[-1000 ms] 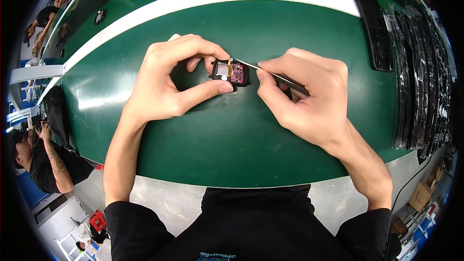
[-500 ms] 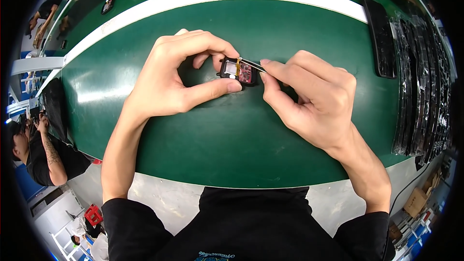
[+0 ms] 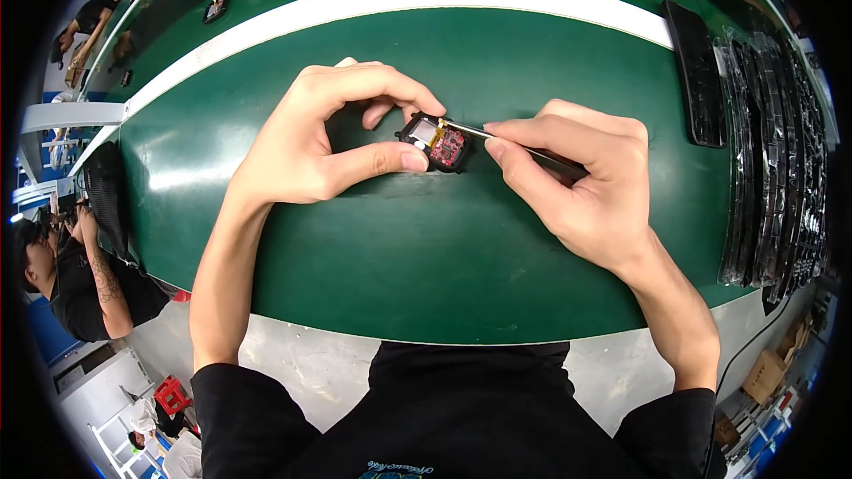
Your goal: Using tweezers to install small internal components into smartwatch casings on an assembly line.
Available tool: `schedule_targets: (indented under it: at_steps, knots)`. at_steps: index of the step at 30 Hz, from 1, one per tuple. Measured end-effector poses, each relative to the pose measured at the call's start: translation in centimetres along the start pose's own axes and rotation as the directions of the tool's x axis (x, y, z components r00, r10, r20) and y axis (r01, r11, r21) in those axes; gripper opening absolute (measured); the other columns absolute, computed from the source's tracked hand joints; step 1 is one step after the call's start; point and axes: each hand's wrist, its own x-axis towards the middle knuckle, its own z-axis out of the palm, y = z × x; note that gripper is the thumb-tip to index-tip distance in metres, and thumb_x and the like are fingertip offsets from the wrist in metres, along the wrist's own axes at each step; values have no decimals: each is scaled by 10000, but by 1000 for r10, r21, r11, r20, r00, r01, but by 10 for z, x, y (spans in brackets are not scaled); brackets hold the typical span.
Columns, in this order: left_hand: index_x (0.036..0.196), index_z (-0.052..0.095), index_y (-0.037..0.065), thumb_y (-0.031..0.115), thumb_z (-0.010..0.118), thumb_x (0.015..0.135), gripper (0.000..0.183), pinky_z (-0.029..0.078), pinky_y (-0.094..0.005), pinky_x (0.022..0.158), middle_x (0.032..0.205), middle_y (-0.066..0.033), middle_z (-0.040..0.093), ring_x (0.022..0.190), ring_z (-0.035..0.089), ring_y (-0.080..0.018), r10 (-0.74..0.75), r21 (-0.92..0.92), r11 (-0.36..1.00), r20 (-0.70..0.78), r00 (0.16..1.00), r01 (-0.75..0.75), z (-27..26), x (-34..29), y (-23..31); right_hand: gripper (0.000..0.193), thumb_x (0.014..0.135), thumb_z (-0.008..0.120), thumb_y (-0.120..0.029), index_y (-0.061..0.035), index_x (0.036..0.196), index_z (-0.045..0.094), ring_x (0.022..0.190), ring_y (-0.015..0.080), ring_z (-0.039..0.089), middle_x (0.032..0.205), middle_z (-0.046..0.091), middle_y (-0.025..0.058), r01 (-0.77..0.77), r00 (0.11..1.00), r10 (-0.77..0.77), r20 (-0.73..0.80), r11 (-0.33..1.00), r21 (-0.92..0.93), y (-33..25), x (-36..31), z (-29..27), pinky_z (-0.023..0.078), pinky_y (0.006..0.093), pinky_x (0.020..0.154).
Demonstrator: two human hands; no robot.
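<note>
On green bench (image 3: 373,257), left hand (image 3: 302,137) pinching small module (image 3: 435,142), right hand (image 3: 586,182) pinching tweezers (image 3: 470,130), black trays (image 3: 772,142) alongside.

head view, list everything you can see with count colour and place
module: 1, black frame with red board and a pale square, mid table, pinched in the left hand
tweezers: 1, metal, in the right hand, tip on the module
table: 1, green, white stripe along its far side
trays: a stack, dark and clear, count unclear, right edge of the table
small dark object: 1, beyond the stripe, far left
other people: at least 2, dark tops, left rim
boxes: a few, brown, floor at lower right
left hand: 1, thumb and forefinger around the module
right hand: 1, gripping the tweezers
</note>
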Motion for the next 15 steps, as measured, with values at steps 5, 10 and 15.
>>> schedule_targets:
  at_steps: [5,10,15]
  knots:
    - [1163,819,32,117,965,746,450,430,-333,780,955,-50,756,769,499,-167,-8,0,1000,0,1000,8,0,-1,0,114,883,814,45,38,992,842,510,106,548,678,661,63,8,1000,-8,-12,1000,-3,-2,0,1,372,293,464]
    - [1146,823,39,153,972,751,437,425,-330,771,946,-48,756,751,497,-164,10,41,999,-3,1000,-10,1,-1,-1,110,881,817,46,35,987,842,508,107,544,674,656,59,-11,1000,11,-2,1000,-14,-1,0,0,370,298,462]
    - [1128,832,49,206,995,736,453,420,-331,757,912,-36,755,719,496,-165,45,94,995,-8,999,-44,0,0,-1,100,881,820,41,24,977,843,512,122,554,676,657,60,-22,999,23,27,1000,-20,-2,1,-1,383,304,466]
